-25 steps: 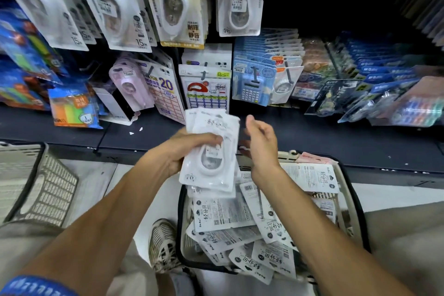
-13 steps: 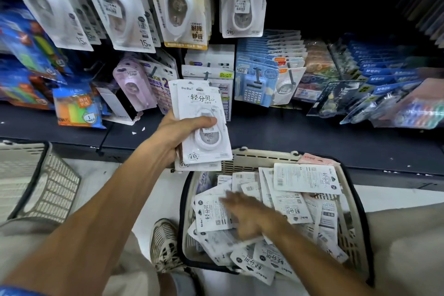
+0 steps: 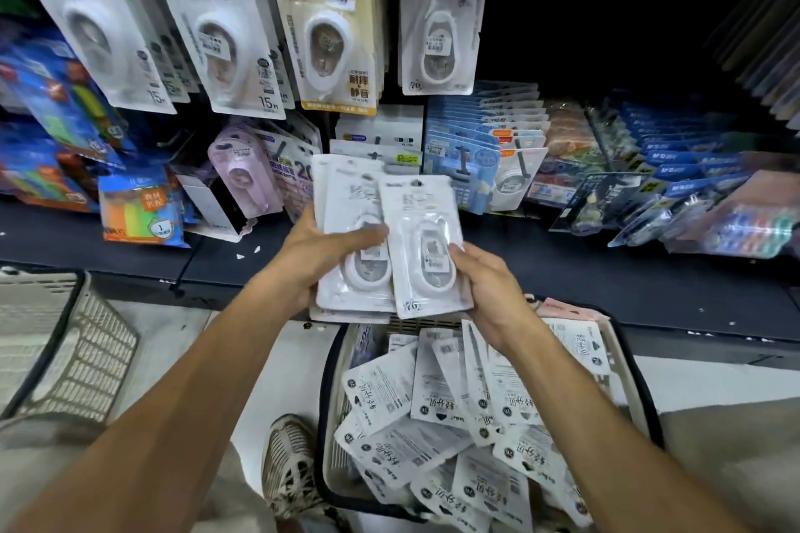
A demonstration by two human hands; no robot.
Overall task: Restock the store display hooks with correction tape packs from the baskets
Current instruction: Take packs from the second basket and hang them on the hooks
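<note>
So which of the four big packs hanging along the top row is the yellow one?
The yellow pack, third from the left. Its backing card is cream-yellow with dark lettering; the other three are white or grey.

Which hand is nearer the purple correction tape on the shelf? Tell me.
Left. The left hand grips a stack of packs just right of the purple correction tape; the right hand is farther right, holding a single pack.

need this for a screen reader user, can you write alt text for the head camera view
A left hand holds a stack of white correction tape packs while the right hand adds another white pack, above a beige plastic basket of loose packs, facing display hooks hung with stationery.
</note>
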